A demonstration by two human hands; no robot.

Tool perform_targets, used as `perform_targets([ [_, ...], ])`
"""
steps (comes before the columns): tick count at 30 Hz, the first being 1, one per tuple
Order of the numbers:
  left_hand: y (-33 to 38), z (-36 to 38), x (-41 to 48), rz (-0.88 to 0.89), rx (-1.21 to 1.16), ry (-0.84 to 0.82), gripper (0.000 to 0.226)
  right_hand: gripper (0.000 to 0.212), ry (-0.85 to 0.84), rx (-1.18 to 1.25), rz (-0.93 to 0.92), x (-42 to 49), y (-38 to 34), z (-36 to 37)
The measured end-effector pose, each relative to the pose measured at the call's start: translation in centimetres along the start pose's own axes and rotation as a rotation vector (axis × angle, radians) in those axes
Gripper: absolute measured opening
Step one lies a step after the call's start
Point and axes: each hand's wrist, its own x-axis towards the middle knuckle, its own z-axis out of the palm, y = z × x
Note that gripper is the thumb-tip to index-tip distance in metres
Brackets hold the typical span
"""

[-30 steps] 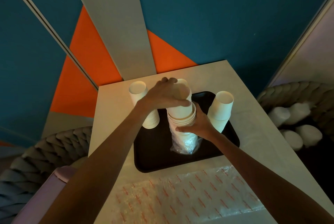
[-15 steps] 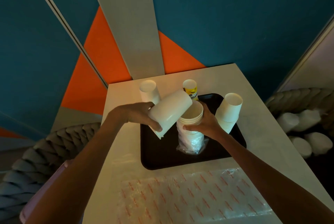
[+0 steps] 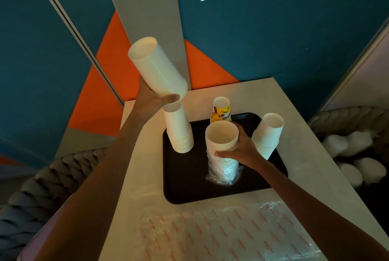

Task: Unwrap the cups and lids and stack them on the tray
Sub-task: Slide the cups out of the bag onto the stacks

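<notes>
The left hand (image 3: 150, 100) is raised above the table's (image 3: 294, 168) far left corner, gripping a short nest of white cups (image 3: 156, 66) at its rim end. The cups tilt up and to the left, base uppermost. Only the thumb (image 3: 173, 98) shows across the rims; the other fingers are hidden behind the cups, and how many cups are nested cannot be told.

The right hand (image 3: 242, 147) curls round the centre stack (image 3: 222, 140), which stands mouth up on the black tray (image 3: 183, 185). Its thumb lies across the front and its fingers wrap out of sight behind. Crumpled clear wrap (image 3: 226, 174) covers the stack's lower half and blurs its foot.

A left stack (image 3: 180, 130) and a right stack (image 3: 268, 134) stand upside down on the tray. A yellow cup (image 3: 221, 110) stands behind the centre stack, its base hidden.

A clear printed sheet (image 3: 221, 233) lies on the near table, cut off below. White lumps (image 3: 347, 147) at the right are too dim to identify.
</notes>
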Motion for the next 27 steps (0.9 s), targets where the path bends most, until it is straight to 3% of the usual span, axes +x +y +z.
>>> perform_targets([
  [3, -2.5, 0.8, 0.3, -0.075, 0.103, 0.029, 0.112, 0.106, -0.004, 0.004, 0.009, 0.0, 0.1, 0.0],
  [7, -5.4, 2.3, -0.3, -0.164, 0.17, 0.069, 0.105, 0.102, -0.016, 0.002, 0.029, 0.1, 0.3, -0.1],
  [13, -7.9, 3.5, -1.6, -0.332, 0.169, -0.059, 0.108, 0.099, -0.021, -0.011, 0.014, 0.3, 0.2, 0.0],
  [16, -7.9, 3.7, -2.6, -0.385, 0.176, -0.019, 0.112, 0.099, -0.022, -0.001, 0.015, 0.3, 0.3, 0.0],
  [18, -7.2, 3.8, -3.0, -0.304, 0.186, 0.115, 0.106, 0.099, -0.026, 0.013, 0.025, 0.3, 0.3, 0.0],
  [22, -4.7, 4.6, -4.3, 0.072, 0.155, 0.372, 0.076, 0.099, -0.035, 0.021, 0.035, 0.4, 0.4, 0.1],
  [24, -3.1, 5.3, -4.8, 0.222, 0.137, 0.304, 0.055, 0.098, -0.036, 0.028, 0.033, 0.4, 0.4, 0.2],
  [27, -1.3, 6.9, -5.4, 0.273, 0.214, -0.073, 0.046, 0.098, -0.023, 0.04, 0.026, 0.3, 0.5, 0.2],
])
